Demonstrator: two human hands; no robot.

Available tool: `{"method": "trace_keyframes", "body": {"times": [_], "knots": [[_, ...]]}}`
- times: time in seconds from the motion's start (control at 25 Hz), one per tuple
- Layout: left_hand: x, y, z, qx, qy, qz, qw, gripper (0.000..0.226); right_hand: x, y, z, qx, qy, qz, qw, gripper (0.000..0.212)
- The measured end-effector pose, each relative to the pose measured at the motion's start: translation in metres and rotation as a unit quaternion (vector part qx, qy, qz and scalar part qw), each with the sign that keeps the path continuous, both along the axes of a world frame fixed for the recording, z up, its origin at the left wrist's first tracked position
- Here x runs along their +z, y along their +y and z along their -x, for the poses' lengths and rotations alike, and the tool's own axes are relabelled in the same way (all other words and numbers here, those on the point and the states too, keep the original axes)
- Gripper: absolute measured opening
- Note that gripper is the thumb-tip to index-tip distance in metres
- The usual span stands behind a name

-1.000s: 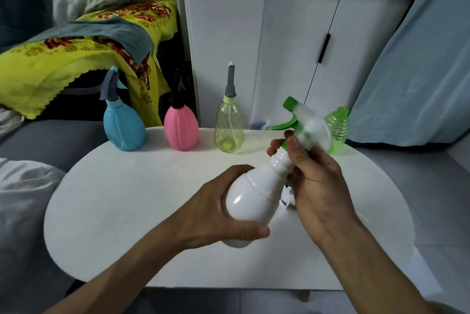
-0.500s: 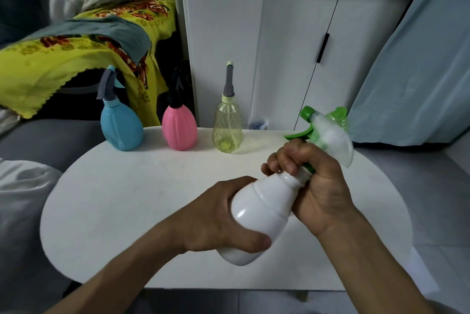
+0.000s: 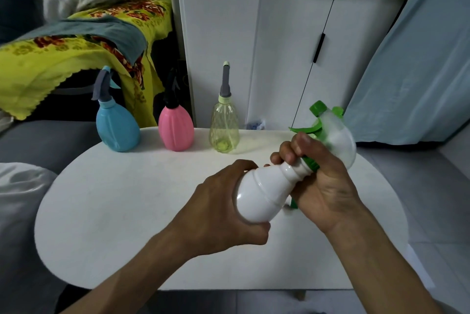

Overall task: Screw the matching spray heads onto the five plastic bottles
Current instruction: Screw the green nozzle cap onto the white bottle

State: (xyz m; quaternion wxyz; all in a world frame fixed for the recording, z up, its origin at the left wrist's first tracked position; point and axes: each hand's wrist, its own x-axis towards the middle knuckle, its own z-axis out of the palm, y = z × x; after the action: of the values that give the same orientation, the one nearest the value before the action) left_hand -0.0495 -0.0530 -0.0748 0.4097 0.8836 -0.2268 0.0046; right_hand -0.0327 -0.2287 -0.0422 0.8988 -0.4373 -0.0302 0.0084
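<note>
My left hand [image 3: 216, 212] grips the round body of a white bottle [image 3: 264, 191], held tilted above the white table [image 3: 127, 212]. My right hand [image 3: 323, 181] is curled round the bottle's neck and the green collar of a green-and-frosted spray head [image 3: 333, 133] that sits on it. At the table's back edge stand a blue bottle [image 3: 117, 125] with a grey head, a pink bottle [image 3: 175, 128] with a black head, and a clear yellow bottle [image 3: 223, 128] with a tall grey nozzle. A green bottle behind the spray head is mostly hidden.
A grey sofa [image 3: 38, 140] with a yellow floral blanket [image 3: 50, 59] lies left of the table. White cabinet doors [image 3: 305, 59] stand behind it, and a pale blue cloth [image 3: 419, 59] hangs at the right. A small green piece [image 3: 292, 203] shows under my right hand.
The white bottle tilted further right and the spray head swung to the right. My right hand went from pinching the neck to wrapping round the collar.
</note>
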Motion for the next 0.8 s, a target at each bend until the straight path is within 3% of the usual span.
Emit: {"method": "trace_keyframes", "body": {"times": [0.12, 0.24, 0.44, 0.68, 0.8], "knots": [[0.005, -0.001, -0.002, -0.02, 0.004, -0.004, 1.0, 0.075, 0.0, -0.002, 0.002, 0.02, -0.02, -0.021, 0.999, 0.038], [0.003, -0.003, 0.0, -0.019, -0.024, -0.009, 0.999, 0.074, -0.002, 0.003, 0.0, -0.016, -0.005, -0.031, 0.999, 0.023], [-0.009, -0.01, 0.007, 0.011, -0.03, 0.017, 0.999, 0.072, -0.004, 0.012, -0.007, -0.119, 0.051, -0.005, 0.992, 0.027], [-0.017, -0.019, 0.011, 0.068, -0.079, 0.009, 0.994, 0.076, -0.004, 0.013, -0.012, -0.149, 0.047, 0.004, 0.988, 0.027], [-0.021, -0.021, 0.007, 0.071, -0.049, 0.003, 0.996, 0.085, -0.011, 0.015, -0.009, -0.177, 0.041, 0.057, 0.982, 0.022]]}}
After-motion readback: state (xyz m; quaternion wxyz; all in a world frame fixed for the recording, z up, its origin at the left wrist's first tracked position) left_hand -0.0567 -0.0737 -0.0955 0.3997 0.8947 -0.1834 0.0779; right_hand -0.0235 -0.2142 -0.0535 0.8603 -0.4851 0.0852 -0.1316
